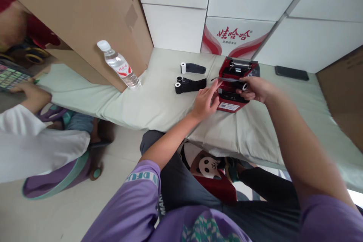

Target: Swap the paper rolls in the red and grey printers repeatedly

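In front of me on the bench stands a red and black box-shaped device [231,102], with its lid raised and a white label on its front. Above its opening, my right hand [256,89] grips a small black roll [244,86] with a white end. A thin dark strip [227,79] stretches leftward from the roll. At the device's left side is my left hand [206,102], fingers stretched out and fingertips close to the strip; whether they touch it I cannot tell. To the left lie a white-ended roll [183,68] and a pair of black rolls [178,87], with dark strips trailing right.
A water bottle [121,66] stands left beside a large cardboard box [93,19]. White cartons [174,26] are stacked behind the bench. A black phone [292,73] lies at the right. A co-worker's white sleeve [42,140] and hand [34,94] are at the left; a purple stool [56,177] is below.
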The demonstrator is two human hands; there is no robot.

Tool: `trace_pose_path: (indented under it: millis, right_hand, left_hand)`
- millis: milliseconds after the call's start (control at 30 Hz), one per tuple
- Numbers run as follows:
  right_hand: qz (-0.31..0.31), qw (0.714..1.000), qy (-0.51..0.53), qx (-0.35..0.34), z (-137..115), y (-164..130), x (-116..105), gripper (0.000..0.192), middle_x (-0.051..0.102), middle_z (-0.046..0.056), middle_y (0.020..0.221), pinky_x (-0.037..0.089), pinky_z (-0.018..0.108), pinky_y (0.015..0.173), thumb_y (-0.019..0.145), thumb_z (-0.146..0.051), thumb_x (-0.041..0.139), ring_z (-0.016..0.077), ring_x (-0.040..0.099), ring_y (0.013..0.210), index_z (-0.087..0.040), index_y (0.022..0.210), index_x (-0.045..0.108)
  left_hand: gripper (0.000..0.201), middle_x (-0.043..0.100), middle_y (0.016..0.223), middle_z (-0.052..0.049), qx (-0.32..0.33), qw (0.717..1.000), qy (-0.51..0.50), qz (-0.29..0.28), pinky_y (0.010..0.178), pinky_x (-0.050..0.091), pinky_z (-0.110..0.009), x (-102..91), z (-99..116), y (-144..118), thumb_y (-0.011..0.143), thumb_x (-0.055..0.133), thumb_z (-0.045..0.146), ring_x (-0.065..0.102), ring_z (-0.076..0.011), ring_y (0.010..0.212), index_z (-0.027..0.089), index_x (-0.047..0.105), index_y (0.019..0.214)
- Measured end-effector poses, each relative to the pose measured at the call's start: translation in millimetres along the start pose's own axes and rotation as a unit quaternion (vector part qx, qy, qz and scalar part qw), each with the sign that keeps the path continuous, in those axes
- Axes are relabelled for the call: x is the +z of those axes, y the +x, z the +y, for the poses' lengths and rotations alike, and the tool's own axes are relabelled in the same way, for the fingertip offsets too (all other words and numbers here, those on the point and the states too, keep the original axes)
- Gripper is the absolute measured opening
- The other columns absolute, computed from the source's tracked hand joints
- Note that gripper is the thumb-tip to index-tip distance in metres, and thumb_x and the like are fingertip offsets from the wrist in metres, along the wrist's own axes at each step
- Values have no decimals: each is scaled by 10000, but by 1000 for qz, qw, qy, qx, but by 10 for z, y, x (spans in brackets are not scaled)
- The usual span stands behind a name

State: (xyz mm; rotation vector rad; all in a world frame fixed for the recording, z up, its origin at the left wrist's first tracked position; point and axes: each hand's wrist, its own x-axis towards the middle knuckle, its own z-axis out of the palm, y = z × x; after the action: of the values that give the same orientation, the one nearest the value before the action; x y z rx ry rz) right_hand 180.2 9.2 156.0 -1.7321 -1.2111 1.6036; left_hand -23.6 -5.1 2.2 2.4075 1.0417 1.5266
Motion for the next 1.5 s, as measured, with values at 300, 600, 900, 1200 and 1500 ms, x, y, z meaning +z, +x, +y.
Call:
trace_pose_path:
  millis: [300, 600, 900, 1200, 1500]
  right_hand:
    - [182, 856, -412, -254, 208, 444, -328, 233, 797, 121, 1038, 622, 519, 926, 827, -204, 793, 345, 747, 978, -238, 1049, 730]
    - [164, 758, -577, -256, 230, 506, -240, 405, 822, 138, 1318, 615, 509, 1010, 949, -283, 673, 388, 765, 1216, -231, 1334, 784]
    - [126, 761, -607, -194, 136, 666, -133, 377, 837, 134, 1290, 607, 421, 937, 932, -299, 736, 349, 784, 1173, -213, 1295, 793]
    - [172, 848, -388, -317, 348, 425, -166, 297, 867, 83, 1138, 601, 503, 1059, 997, -311, 598, 325, 789, 1103, -253, 1093, 873]
    - [317, 863, -174, -353, 959, 39, -180, 397, 776, 116, 1380, 579, 544, 1078, 1007, -514, 576, 345, 699, 1292, -308, 1287, 767]
  left_hand:
    - [643, 683, 1588, -116, -27, 999, 32, 3, 1028, 552, -416, -81, 26, 62, 1131, 360, 269, 757, -221, 1174, 284, 248, 1764]
    - [568, 726, 1542, -73, -22, 995, 76, -61, 989, 526, -374, -130, 76, 65, 1044, 431, 93, 744, -210, 1201, 262, 625, 1550]
    - [585, 767, 1467, -70, -31, 994, 79, -73, 1011, 514, -369, -102, 58, 50, 1011, 475, 62, 737, -214, 1193, 239, 625, 1548]
    - [583, 775, 1437, -89, -43, 996, 50, -65, 991, 516, -391, -96, 57, 38, 1012, 420, 129, 725, -233, 1179, 233, 618, 1550]
    - [288, 651, 1633, -32, 76, 986, 54, -136, 1171, 478, -529, -125, 145, 54, 940, 574, 194, 535, -320, 1421, 282, 782, 1119]
